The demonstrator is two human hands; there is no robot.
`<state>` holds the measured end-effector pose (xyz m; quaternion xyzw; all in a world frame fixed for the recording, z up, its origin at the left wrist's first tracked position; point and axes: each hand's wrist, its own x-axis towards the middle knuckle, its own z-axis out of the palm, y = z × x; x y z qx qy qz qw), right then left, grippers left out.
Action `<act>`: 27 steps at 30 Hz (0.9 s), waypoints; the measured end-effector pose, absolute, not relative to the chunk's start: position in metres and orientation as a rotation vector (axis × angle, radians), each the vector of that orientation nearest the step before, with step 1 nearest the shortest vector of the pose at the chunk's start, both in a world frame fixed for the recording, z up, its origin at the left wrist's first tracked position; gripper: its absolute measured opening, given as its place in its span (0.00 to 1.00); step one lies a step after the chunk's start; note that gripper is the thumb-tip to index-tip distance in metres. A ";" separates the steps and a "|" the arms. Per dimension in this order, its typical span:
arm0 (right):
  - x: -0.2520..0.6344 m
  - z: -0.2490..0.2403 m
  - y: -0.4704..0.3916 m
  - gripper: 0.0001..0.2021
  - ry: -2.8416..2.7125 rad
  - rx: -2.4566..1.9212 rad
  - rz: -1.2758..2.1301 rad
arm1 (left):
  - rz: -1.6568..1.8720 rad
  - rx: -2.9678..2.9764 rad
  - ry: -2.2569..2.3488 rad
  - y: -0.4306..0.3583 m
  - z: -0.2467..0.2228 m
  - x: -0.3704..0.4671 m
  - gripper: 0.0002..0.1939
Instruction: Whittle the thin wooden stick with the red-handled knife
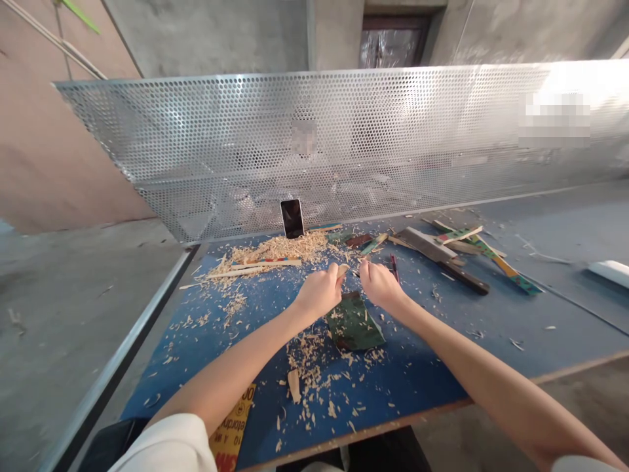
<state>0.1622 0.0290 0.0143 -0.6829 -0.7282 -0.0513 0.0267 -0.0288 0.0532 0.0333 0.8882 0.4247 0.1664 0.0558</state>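
My left hand (321,291) is closed round a small pale piece of wood (343,269), whose end pokes out toward the right. Close beside it, my right hand (382,283) is closed on a thin tool mostly hidden by the fingers; its kind is unclear. Both hands are just above the blue tabletop (206,367). Below them lies a dark green sheet (354,322) dusted with wood shavings. A short wood offcut (293,385) rests nearer the front edge.
A phone (292,219) leans against the perforated metal panel (236,131) behind a heap of shavings (275,249). Wood strips (265,264) lie at left. At right are a dark-handled saw (464,276) and painted strips (508,267). A yellow printed sheet (234,426) lies in front.
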 end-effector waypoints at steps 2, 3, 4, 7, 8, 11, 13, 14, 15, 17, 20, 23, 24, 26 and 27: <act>0.163 0.013 0.029 0.21 -2.281 -2.118 -0.173 | 0.506 2.702 1.293 0.054 0.033 -0.028 0.09; 0.163 0.012 0.030 0.21 -2.294 -2.120 -0.187 | 0.514 2.703 1.302 0.054 0.032 -0.028 0.09; 0.164 0.011 0.030 0.21 -2.308 -2.118 -0.208 | 0.526 2.705 1.313 0.054 0.031 -0.028 0.09; 0.164 0.010 0.029 0.22 -2.356 -2.100 -0.300 | 0.578 2.728 1.317 0.054 0.027 -0.028 0.10; 0.163 0.010 0.029 0.23 -2.374 -2.097 -0.324 | 0.598 2.740 1.311 0.054 0.026 -0.028 0.10; 0.161 0.014 0.028 0.22 -2.392 -2.117 -0.325 | 0.668 2.775 1.286 0.057 0.023 -0.029 0.10; 0.160 0.016 0.028 0.22 -2.383 -2.138 -0.286 | 0.724 2.788 1.271 0.059 0.022 -0.029 0.09; 0.160 0.017 0.028 0.22 -2.375 -2.147 -0.263 | 0.751 2.792 1.259 0.060 0.021 -0.029 0.09; 0.159 0.017 0.028 0.22 -2.368 -2.155 -0.242 | 0.775 2.794 1.246 0.061 0.020 -0.029 0.09; 0.159 0.018 0.028 0.22 -2.356 -2.168 -0.205 | 0.813 2.794 1.214 0.063 0.018 -0.029 0.09; 0.159 0.019 0.028 0.22 -2.353 -2.174 -0.188 | 0.875 2.776 1.168 0.064 0.015 -0.029 0.09; 0.157 0.021 0.027 0.21 -2.327 -2.183 -0.175 | 0.942 2.727 1.102 0.065 0.015 -0.029 0.09; 0.157 0.021 0.027 0.21 -2.309 -2.189 -0.167 | 0.954 2.703 1.078 0.065 0.016 -0.029 0.09; 0.156 0.022 0.026 0.21 -2.274 -2.200 -0.156 | 0.967 2.641 1.043 0.064 0.018 -0.029 0.10; 0.155 0.023 0.026 0.20 -2.267 -2.197 -0.162 | 0.969 2.603 1.034 0.064 0.019 -0.029 0.11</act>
